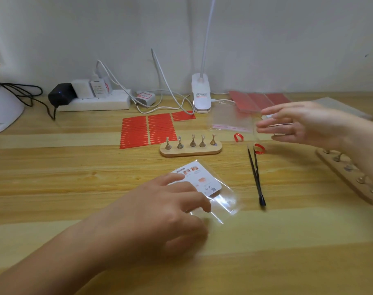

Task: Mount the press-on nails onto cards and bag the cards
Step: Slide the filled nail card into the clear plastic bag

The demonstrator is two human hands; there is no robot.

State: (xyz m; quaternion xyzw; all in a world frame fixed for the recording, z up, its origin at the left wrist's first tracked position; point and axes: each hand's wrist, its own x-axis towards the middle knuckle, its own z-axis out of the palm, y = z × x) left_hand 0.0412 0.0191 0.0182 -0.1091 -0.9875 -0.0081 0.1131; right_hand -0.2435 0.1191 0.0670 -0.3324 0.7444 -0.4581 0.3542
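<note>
On the light wooden desk (53,167) the left hand (160,213) lies with its fingers bent down on a clear plastic bag (221,201), pressing it flat near the bag's open end. Inside the bag sits a white printed card (200,177) with small orange pictures; its far part shows beyond the fingertips. The right hand (304,122) floats above the desk at the right side, fingers straight and a little spread, holding nothing. Under it and just to its left lies another clear plastic bag with a pink strip (230,120).

Behind the bagged card stands an oval wooden base with 5 small metal nail stands (190,145). Behind this base lie red adhesive strip sheets (147,130), flat on the desk. A pair of black tweezers (255,175) lies to the right of the bagged card, tips pointing away. Near the tips are 2 curled red strips (238,137), well apart from the card. A second wooden base with stands (351,177) shows at the right edge, partly hidden by the right forearm. By the wall are a white power strip with plugs (94,101), a white clip lamp (200,92) and dark red sheets (260,100).
</note>
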